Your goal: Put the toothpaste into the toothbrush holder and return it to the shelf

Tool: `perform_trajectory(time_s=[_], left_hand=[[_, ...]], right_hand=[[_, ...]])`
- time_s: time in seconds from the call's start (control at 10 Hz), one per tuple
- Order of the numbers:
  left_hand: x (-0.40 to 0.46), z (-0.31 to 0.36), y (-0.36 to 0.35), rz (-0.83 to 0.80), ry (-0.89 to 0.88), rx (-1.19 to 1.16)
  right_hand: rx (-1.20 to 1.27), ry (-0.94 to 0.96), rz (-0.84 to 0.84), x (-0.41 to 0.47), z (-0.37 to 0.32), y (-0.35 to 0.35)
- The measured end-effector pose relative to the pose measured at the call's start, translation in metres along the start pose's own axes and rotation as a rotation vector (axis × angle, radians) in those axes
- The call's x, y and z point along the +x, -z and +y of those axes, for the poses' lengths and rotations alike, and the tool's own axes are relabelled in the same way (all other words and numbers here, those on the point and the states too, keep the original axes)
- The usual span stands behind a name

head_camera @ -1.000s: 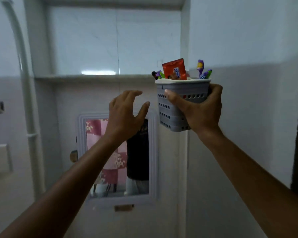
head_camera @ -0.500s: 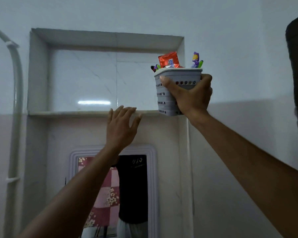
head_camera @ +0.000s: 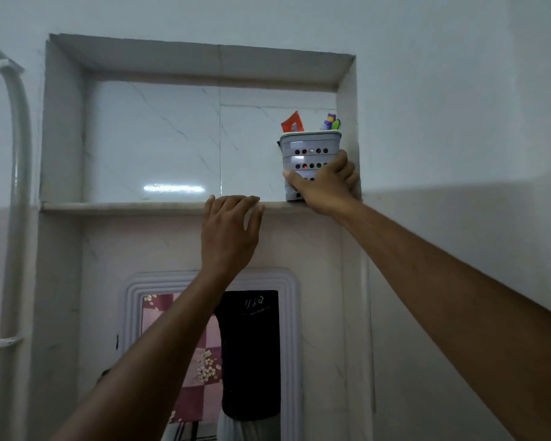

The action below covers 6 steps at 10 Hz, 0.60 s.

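Note:
The grey perforated toothbrush holder (head_camera: 309, 154) stands upright at the right end of the stone shelf (head_camera: 124, 206), inside the wall niche and close to its right side. A red toothpaste tube (head_camera: 292, 123) and purple and green toothbrush ends (head_camera: 331, 121) stick out of its top. My right hand (head_camera: 326, 186) is wrapped around the holder's lower front. My left hand (head_camera: 229, 230) is empty, fingers spread, with the fingertips resting at the shelf's front edge, left of the holder.
A white pipe (head_camera: 16, 186) runs down the wall on the left. Below the shelf hangs a framed mirror (head_camera: 210, 361) showing a person in dark clothes and a patterned cloth. The niche to the left of the holder holds nothing.
My right hand has carried the holder up and over into the niche and set it on the shelf's right end. My left hand has risen to the shelf edge. The view has tilted upward.

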State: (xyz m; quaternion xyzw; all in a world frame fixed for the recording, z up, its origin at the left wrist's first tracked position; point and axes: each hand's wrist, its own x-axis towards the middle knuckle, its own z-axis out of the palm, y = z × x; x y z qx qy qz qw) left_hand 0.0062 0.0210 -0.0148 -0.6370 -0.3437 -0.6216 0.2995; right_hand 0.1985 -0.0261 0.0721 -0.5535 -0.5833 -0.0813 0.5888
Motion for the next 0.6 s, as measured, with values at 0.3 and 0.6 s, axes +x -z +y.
perform_trajectory(time_s=[0.3,0.6], left_hand=[[0.001,0.001,0.005,-0.028,0.001,0.018],[0.006,0.003,0.017,-0.127,-0.019,0.028]], right_hand=[[-0.237,0.001,-0.11,-0.005,0.01,0.002],[-0.269,0.041,-0.093,-0.021,0.012,0.001]])
